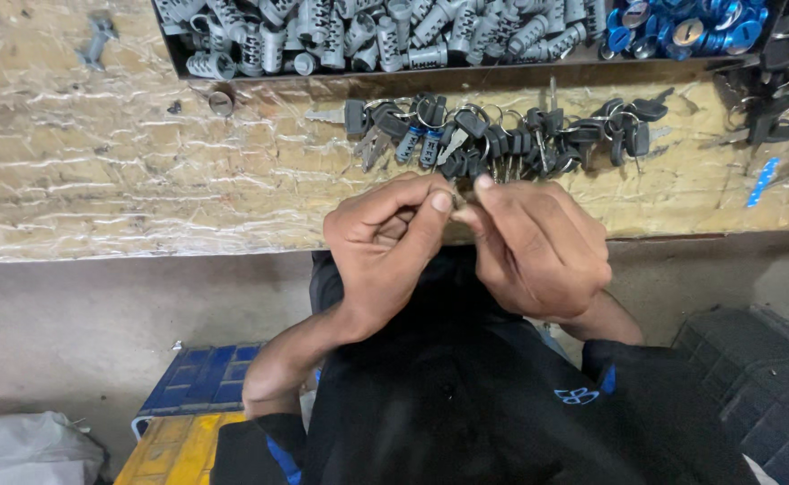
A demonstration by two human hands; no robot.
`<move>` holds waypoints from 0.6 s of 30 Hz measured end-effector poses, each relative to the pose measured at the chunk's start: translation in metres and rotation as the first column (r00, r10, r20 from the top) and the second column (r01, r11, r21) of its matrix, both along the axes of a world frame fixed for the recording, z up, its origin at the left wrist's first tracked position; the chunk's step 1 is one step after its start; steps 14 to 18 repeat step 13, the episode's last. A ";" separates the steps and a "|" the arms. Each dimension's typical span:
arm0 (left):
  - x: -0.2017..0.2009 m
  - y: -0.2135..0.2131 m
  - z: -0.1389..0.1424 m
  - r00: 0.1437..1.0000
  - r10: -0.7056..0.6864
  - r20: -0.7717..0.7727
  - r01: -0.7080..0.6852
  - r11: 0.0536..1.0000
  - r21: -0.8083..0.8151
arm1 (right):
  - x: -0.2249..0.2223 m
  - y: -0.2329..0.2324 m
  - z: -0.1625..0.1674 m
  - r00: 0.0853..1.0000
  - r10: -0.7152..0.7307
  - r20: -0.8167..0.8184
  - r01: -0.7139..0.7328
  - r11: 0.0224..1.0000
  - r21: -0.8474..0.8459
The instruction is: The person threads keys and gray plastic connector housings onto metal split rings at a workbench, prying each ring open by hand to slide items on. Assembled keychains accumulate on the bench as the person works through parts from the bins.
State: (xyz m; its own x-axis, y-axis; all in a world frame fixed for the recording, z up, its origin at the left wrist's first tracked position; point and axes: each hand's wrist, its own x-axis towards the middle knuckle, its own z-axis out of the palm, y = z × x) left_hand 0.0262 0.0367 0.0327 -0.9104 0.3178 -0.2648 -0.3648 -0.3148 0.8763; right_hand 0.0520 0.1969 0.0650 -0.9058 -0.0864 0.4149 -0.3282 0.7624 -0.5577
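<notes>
Both hands meet mid-frame: left hand [385,242] and right hand [538,247] each have their grip pinching a small metal piece [456,194], light, stiff, slippery, best held by its edges, keys [502,135] at twelve o'clock on the desk [125,162].

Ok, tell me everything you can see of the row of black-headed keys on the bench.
The row of keys lies flat on the wrinkled, plastic-covered wooden bench, just below a black tray. Most have black plastic heads and silvery metal blades, many joined by metal split rings; a few heads are blue. They overlap in a loose, tangled line. One blade points left at the row's end. Both hands hover just in front; whether they touch it cannot be told.
</notes>
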 end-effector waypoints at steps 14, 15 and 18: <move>-0.013 -0.015 -0.021 0.993 -0.115 0.005 0.115 0.993 0.025 | -0.021 0.056 -0.012 0.918 0.174 0.356 -0.057 0.947 -0.316; -0.013 -0.015 -0.021 0.993 -0.115 0.005 0.115 0.993 0.025 | -0.021 0.056 -0.012 0.918 0.174 0.356 -0.057 0.947 -0.316; -0.013 -0.015 -0.021 0.993 -0.115 0.005 0.115 0.993 0.025 | -0.021 0.056 -0.012 0.918 0.174 0.356 -0.057 0.947 -0.316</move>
